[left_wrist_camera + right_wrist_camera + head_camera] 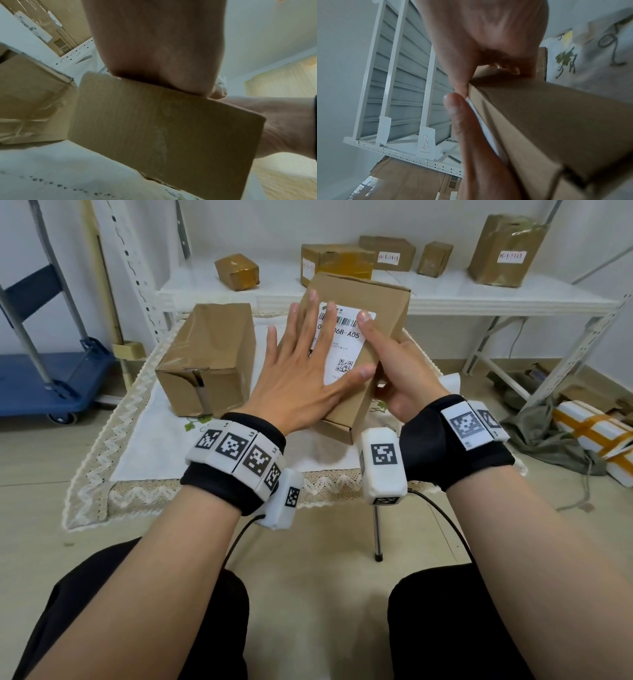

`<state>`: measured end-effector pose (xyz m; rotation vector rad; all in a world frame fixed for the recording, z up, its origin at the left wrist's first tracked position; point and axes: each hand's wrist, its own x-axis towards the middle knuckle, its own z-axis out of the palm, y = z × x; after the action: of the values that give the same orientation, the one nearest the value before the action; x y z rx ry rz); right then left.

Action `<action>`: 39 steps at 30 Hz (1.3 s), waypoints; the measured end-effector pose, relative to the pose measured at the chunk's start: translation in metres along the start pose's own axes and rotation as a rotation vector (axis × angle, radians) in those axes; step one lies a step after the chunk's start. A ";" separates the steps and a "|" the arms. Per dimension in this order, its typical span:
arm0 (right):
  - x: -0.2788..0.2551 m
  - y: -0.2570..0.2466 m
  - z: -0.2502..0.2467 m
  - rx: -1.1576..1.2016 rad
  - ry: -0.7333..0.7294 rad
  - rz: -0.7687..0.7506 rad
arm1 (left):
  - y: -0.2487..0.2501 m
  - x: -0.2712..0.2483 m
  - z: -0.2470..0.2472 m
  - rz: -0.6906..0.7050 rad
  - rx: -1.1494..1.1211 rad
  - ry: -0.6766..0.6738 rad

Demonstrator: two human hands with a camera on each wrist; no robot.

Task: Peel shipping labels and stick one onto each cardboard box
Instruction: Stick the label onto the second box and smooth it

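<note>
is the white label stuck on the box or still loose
Stuck on: the white printed shipping label lies flat on the brown cardboard box, left hand pressing it.

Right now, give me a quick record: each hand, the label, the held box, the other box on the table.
left hand: flat, fingers spread, pressing on the label
right hand: gripping the held box by its right side
label: white, on the box's top face
held box: tilted, between the hands
other box: on the table, left, no label visible

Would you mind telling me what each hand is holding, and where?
Right hand grips the box by its right side; left hand presses flat on the label.
</note>
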<state>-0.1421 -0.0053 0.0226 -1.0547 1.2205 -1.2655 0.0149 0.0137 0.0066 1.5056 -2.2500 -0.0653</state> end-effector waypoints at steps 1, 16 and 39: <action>-0.001 0.000 0.000 0.008 -0.012 -0.002 | 0.000 0.000 0.001 -0.005 -0.005 0.001; 0.007 -0.002 -0.020 0.061 0.077 -0.018 | -0.015 -0.002 0.000 -0.101 -0.051 -0.035; -0.005 -0.005 -0.011 -0.007 0.073 -0.032 | -0.015 0.004 0.002 -0.120 -0.059 0.023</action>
<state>-0.1536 -0.0002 0.0271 -1.0449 1.2681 -1.3350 0.0261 0.0035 0.0021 1.6004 -2.1196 -0.1478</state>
